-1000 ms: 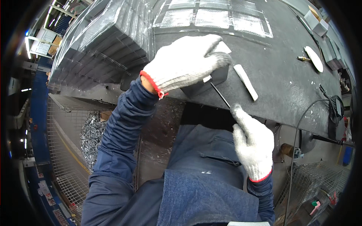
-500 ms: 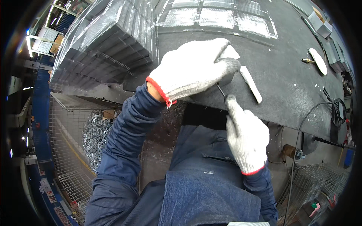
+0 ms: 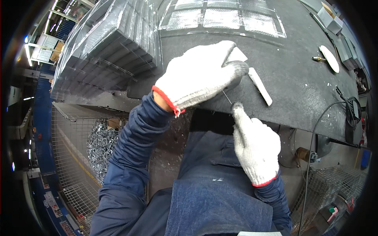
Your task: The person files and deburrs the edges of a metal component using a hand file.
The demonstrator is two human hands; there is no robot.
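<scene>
My left hand [image 3: 202,72], in a white knitted glove with a red cuff, is closed on a small light-grey piece [image 3: 238,55] above the table edge. Most of that piece is hidden by the glove. Lower and to the right, my gloved right hand [image 3: 258,147] pinches a thin dark metal rod [image 3: 227,97]. The rod points up and left to the underside of my left hand, and its far end is hidden there. Just right of my left fingertips, a white strip-like piece [image 3: 260,86] lies on the dark tabletop [image 3: 291,82].
Plastic-wrapped grey trays [image 3: 114,47] are stacked at the left. A clear moulded tray [image 3: 220,19] lies at the back. A white oval piece with a brass fitting [image 3: 330,59] and a coiled black cable [image 3: 353,114] are at right. Below left, a wire basket [image 3: 75,137] holds metal rings.
My right hand has shifted slightly down and left, and more of the rod shows between my hands. My left hand keeps its grip. The whole view has shifted slightly.
</scene>
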